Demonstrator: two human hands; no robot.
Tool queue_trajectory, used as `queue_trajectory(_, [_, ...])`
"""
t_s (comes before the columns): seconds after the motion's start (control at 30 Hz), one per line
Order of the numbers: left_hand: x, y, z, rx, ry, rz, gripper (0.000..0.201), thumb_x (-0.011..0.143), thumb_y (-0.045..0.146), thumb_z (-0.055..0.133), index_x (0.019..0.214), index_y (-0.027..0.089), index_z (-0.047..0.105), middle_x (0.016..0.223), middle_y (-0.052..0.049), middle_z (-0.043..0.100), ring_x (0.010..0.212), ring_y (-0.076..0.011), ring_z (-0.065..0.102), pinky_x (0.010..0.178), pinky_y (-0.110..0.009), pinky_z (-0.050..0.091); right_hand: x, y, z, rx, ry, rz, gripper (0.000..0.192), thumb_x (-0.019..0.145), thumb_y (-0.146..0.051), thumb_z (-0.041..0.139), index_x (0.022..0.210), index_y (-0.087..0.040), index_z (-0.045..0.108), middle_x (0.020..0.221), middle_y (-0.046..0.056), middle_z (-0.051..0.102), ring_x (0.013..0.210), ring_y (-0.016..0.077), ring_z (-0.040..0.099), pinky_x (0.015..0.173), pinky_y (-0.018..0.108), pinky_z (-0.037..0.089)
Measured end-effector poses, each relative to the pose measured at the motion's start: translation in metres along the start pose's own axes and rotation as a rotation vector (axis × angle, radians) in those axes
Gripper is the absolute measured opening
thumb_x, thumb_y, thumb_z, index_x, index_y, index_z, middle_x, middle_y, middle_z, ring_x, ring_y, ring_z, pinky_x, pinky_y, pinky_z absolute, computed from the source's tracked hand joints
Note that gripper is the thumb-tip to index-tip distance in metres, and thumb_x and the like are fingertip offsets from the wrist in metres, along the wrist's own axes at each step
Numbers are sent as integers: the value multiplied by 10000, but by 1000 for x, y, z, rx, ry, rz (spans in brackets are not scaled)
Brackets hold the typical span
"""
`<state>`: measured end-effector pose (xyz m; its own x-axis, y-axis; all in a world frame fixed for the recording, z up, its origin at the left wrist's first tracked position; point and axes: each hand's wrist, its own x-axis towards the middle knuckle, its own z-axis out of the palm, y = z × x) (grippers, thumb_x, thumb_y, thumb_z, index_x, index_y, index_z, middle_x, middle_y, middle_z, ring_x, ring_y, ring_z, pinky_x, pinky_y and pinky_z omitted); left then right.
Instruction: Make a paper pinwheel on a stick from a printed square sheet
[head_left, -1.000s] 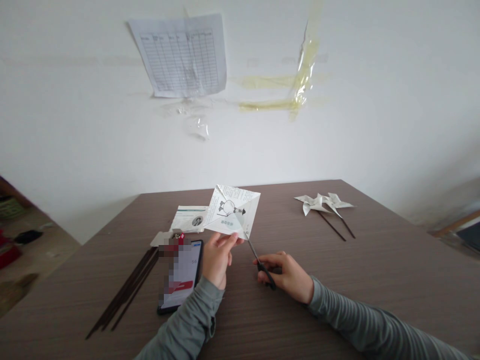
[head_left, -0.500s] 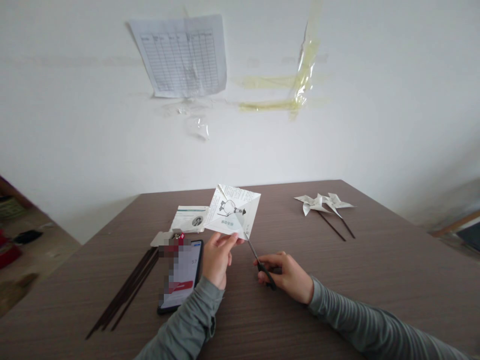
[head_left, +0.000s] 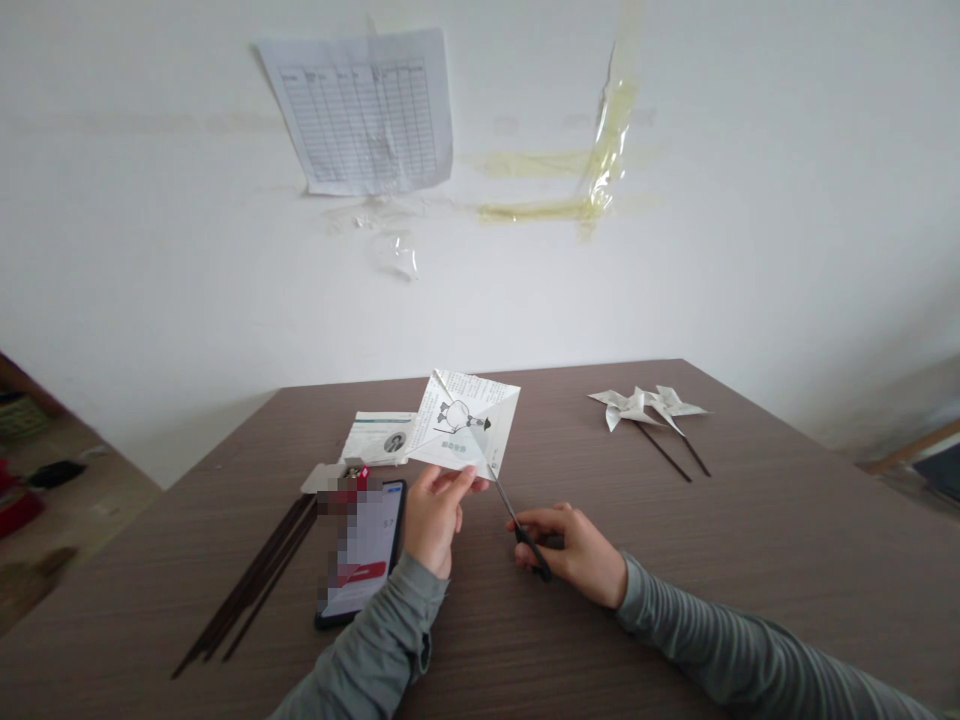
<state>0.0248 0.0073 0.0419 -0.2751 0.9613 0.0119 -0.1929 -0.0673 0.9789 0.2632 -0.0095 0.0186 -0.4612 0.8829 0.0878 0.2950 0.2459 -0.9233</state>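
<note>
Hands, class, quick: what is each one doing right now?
Left hand: closed, pinching the printed paper square at its lower edge.
Right hand: closed on the scissors, blades at the paper.

two hands: the left hand [head_left: 433, 515] and the right hand [head_left: 574, 550]. one printed paper square [head_left: 466, 422], one pair of scissors [head_left: 517, 520]. two paper pinwheels [head_left: 649, 408] on sticks. one phone [head_left: 364, 550]. one bundle of dark sticks [head_left: 251, 580], too close-packed to count. one printed leaflet [head_left: 379, 437] lying flat. one counter [head_left: 750, 520]. one table sheet [head_left: 364, 110] on the wall.
</note>
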Motion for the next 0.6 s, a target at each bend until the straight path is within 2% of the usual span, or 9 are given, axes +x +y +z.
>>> queue_trajectory(0.1, [1, -2, -2, 1, -19, 7, 460, 752, 384, 1138, 1091, 207, 883, 1035, -134, 1000, 886, -332, 1001, 411, -168, 320, -1, -3, 0, 4, 5, 3, 567, 956, -726, 958, 1197, -219, 1042, 897, 104, 966, 857, 336, 842, 998, 486, 714])
queue_trajectory(0.3, [1, -1, -2, 5, -23, 0, 505, 735, 427, 1135, 1107, 195, 883, 1028, -137, 995, 877, -339, 999, 409, -177, 328, -2, -7, 1, 18, 51, 13, 472, 953, -667, 948, 1110, -232, 1044, 867, 129, 935, 850, 365, 835, 932, 484, 716])
queue_trajectory(0.47, [0, 1, -1, 9, -10, -9, 488, 710, 407, 1130, 1072, 194, 881, 999, -129, 986, 848, -317, 985, 409, -174, 310, 1, 2, 5, 17, 82, 7, 484, 897, -703, 1009, 1058, -248, 1032, 825, 115, 912, 839, 377, 818, 966, 511, 730])
queue_trajectory(0.6, [0, 1, -2, 3, -19, -8, 483, 706, 421, 1138, 1046, 200, 877, 967, -112, 978, 845, -318, 984, 408, -180, 325, 2, 9, 8, 22, 93, 2, 432, 913, -650, 995, 1058, -245, 1034, 824, 115, 901, 814, 359, 808, 914, 490, 730])
